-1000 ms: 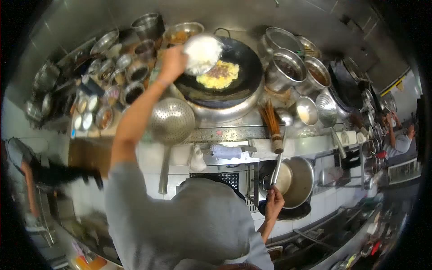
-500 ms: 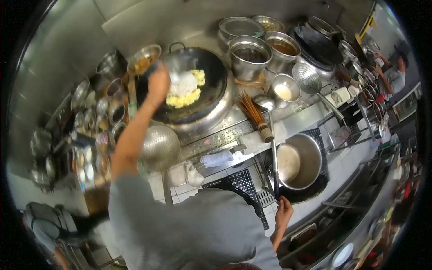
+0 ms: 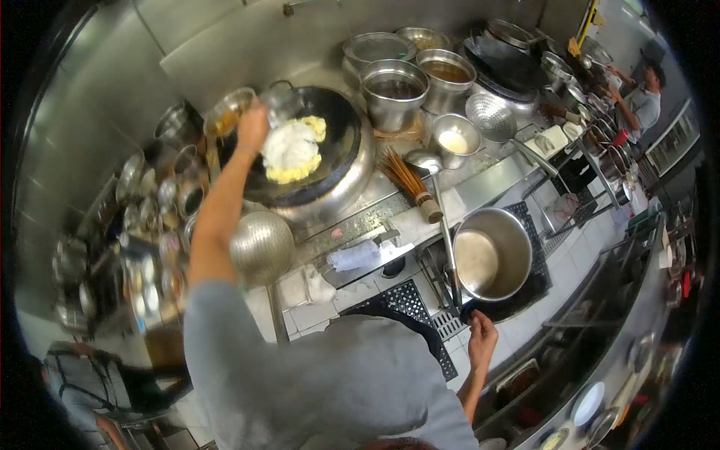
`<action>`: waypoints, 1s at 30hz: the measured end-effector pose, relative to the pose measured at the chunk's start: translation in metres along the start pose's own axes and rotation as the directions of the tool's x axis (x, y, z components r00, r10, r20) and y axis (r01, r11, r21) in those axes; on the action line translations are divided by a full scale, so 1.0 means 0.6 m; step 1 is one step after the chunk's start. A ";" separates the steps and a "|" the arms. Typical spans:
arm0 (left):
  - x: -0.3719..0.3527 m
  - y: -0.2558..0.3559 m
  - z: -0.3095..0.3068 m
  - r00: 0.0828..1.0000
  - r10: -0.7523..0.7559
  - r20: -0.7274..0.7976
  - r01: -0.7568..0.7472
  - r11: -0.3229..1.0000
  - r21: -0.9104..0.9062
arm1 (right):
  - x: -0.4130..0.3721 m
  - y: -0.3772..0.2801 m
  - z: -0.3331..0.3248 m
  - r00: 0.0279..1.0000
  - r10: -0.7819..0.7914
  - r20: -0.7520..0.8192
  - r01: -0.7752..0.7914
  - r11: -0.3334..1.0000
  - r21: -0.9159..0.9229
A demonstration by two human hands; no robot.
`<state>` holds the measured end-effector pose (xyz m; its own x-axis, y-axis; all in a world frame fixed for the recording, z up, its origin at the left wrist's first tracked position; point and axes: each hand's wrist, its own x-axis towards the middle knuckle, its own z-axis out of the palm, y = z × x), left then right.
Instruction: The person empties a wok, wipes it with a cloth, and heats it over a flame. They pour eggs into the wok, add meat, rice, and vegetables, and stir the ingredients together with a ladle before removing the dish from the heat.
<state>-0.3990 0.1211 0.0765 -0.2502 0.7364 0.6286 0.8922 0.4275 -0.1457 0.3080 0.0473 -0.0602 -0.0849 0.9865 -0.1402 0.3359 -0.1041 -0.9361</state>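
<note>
A black wok (image 3: pixel 341 150) on the stove holds white rice (image 3: pixel 289 144) and yellow egg (image 3: pixel 294 174). Above the wok's left side, my left hand (image 3: pixel 253 126) is closed on a tilted, blurred metal bowl (image 3: pixel 282 105). My right hand (image 3: pixel 482 337) is low on the right, its fingers pinched at the dark end of a long ladle handle (image 3: pixel 448 251). The ladle's bowl (image 3: pixel 423 160) rests on the counter beside a bamboo brush (image 3: pixel 409 180) and a small pot of white contents (image 3: pixel 455 141).
A perforated strainer (image 3: pixel 262 247) lies before the wok. Pots of dark liquid (image 3: pixel 394 91) and brown liquid (image 3: pixel 445 73) stand behind. A large pot (image 3: pixel 493 255) sits near my right hand. Bowls crowd the left. Other people are at the far right (image 3: pixel 641 109) and lower left (image 3: pixel 82 382).
The view has shifted, and most counter items appear further left. My left hand and the metal bowl have moved up and left from over the rice, which looks more spread over the egg.
</note>
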 end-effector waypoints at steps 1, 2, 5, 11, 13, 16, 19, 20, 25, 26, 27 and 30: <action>0.009 0.011 -0.041 0.996 -0.049 -0.079 0.044 0.996 -0.072 | -0.004 -0.001 -0.007 1.000 -0.012 -0.006 0.012 1.000 -0.022; 0.003 0.018 -0.041 0.996 -0.090 -0.019 0.090 0.996 -0.019 | -0.011 -0.001 -0.015 1.000 -0.023 -0.015 0.022 0.999 -0.042; -0.068 -0.015 0.079 0.993 0.112 0.033 -0.114 0.991 0.068 | -0.017 0.008 -0.019 0.999 0.020 -0.045 -0.020 1.000 0.008; 0.002 -0.018 0.032 0.990 0.104 -0.094 -0.089 0.984 0.152 | -0.070 0.032 -0.037 0.991 -0.039 -0.130 0.021 0.991 -0.135; 0.059 -0.011 0.045 0.961 0.019 -0.277 -0.049 0.994 -0.101 | -0.087 0.036 -0.037 0.984 -0.044 -0.175 0.020 0.991 -0.135; 0.063 0.180 -0.020 0.969 -0.184 0.166 0.246 0.640 -0.728 | -0.101 0.043 -0.026 0.982 -0.027 -0.187 0.013 0.997 -0.077; -0.083 0.467 -0.187 0.857 0.077 0.510 0.460 0.331 -0.824 | -0.115 0.044 0.001 0.993 -0.009 -0.117 0.038 0.968 0.246; -0.143 0.558 -0.229 0.811 0.210 0.546 0.496 0.249 -0.832 | -0.118 0.040 0.007 0.997 -0.001 -0.082 0.033 0.918 0.395; -0.394 0.816 -0.263 0.331 0.934 0.132 0.044 0.125 -0.991 | -0.167 0.022 -0.017 0.925 0.372 -0.073 -0.111 0.450 0.886; -0.431 0.871 -0.302 0.218 0.863 0.455 0.733 0.163 -0.660 | -0.177 0.032 -0.036 0.878 0.466 -0.108 -0.087 0.377 0.922; -0.448 0.897 -0.340 0.018 0.879 0.476 0.928 0.162 -0.335 | -0.191 0.043 -0.055 0.824 0.552 -0.131 -0.053 0.305 0.951; -0.515 0.940 -0.338 -0.095 0.966 0.240 0.920 0.177 -0.350 | -0.238 0.089 -0.134 0.710 0.624 -0.327 0.253 0.207 0.945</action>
<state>0.2581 0.0285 -0.0449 0.7957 0.4688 -0.3834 0.0595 0.5694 0.8199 0.4134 -0.0889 -0.0642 0.4560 0.6762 -0.5786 -0.8385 0.1086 -0.5339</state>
